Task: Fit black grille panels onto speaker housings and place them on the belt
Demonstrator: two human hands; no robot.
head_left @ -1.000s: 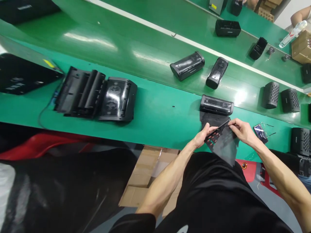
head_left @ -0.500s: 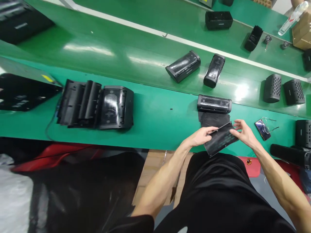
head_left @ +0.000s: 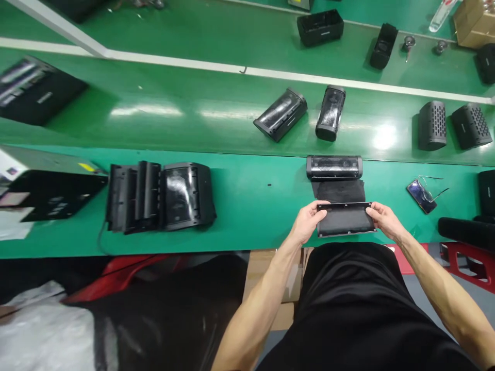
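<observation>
Between both hands I hold a black rectangular speaker cover panel, its hollow side facing up, level above the bench's front edge. My left hand is closed on its left end, thumb on top. My right hand pinches the upper right corner. Just beyond the panel lie thin black sheets, partly stacked. Behind them a black speaker body rests lengthwise with its glossy, film-like face up.
Left on the green bench stand several black curved panels beside another speaker. A phone with glasses on it lies to the right. More speakers, including a tilted one, sit on the green surface beyond.
The panel has turned from a slant to nearly level, its hollow side now facing me. My right hand has closed on its right end. The camera view has shifted.
</observation>
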